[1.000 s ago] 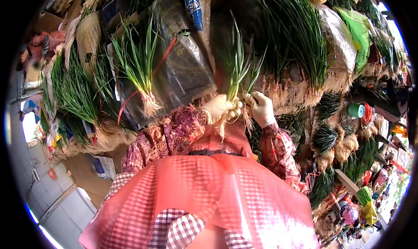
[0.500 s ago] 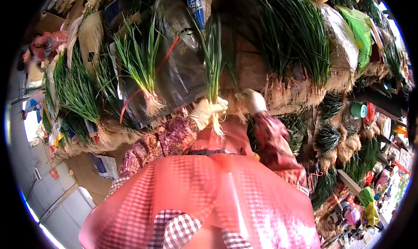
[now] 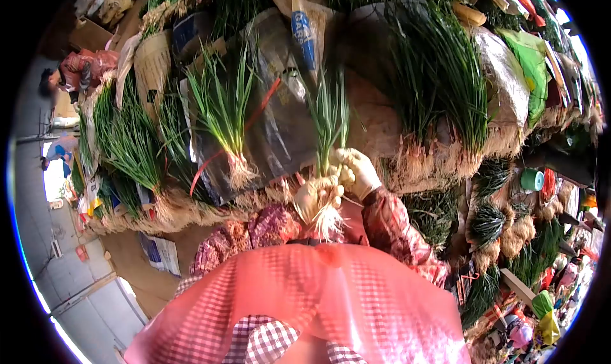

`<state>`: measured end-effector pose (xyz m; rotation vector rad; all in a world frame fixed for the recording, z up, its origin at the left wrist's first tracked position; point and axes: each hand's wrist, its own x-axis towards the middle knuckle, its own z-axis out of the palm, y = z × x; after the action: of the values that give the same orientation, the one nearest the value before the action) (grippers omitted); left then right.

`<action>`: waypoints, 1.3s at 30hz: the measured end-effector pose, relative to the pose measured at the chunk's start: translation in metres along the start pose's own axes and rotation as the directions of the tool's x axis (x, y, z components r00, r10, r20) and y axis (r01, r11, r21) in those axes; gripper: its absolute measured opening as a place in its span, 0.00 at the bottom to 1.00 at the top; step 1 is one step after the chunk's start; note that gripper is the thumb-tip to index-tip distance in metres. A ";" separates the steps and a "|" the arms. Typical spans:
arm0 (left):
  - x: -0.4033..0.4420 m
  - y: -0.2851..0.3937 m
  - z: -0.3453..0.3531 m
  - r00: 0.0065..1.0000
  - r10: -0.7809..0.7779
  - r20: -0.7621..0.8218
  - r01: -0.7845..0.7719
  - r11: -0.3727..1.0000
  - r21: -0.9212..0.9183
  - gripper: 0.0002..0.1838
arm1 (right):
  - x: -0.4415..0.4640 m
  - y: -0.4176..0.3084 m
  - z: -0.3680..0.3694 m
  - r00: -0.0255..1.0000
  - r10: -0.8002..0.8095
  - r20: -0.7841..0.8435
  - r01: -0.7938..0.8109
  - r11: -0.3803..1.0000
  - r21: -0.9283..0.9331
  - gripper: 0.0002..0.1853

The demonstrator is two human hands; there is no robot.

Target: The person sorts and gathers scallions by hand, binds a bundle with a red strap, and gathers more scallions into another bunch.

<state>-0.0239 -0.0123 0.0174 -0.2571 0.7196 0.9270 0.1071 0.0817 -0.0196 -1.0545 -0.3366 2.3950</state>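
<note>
Wearing a pale glove, my left hand [image 3: 316, 198] is closed around a small bunch of rooted green onions [image 3: 327, 119]. Their leaves point up and away, and the whitish roots hang below the fist. My right hand [image 3: 358, 173], also gloved, is right beside it with bent fingers. It pinches a thin green onion stalk [image 3: 344, 112] against the right side of the bunch. The two hands are touching or nearly so. To the left, a loose bunch of green onions [image 3: 235, 119] lies on a dark plastic sheet [image 3: 280, 128] with a red strip.
At right on the bench lies a large pile of green onions [image 3: 439, 77]. Further left is another pile [image 3: 130, 147]. A blue-and-white bag [image 3: 304, 36] lies beyond my hands. A turquoise tape roll [image 3: 531, 179] and tied bundles [image 3: 487, 223] are at right. Another person [image 3: 89, 68] is at far left.
My right hand has come left from the bench to the bunch, bringing a stalk. My left hand has shifted slightly nearer to me, still gripping the bunch. The camera view has shifted a little.
</note>
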 end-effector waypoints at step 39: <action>0.067 -0.002 0.001 0.948 0.309 0.072 -0.304 0.820 0.485 0.14 | -0.008 -0.066 -0.059 0.803 -0.592 0.066 0.113 0.042 -0.993 0.19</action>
<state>0.0040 0.0298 -0.0270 0.3195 1.0003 1.0110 0.1779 0.1344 -0.0270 -1.5994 -2.0013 1.1333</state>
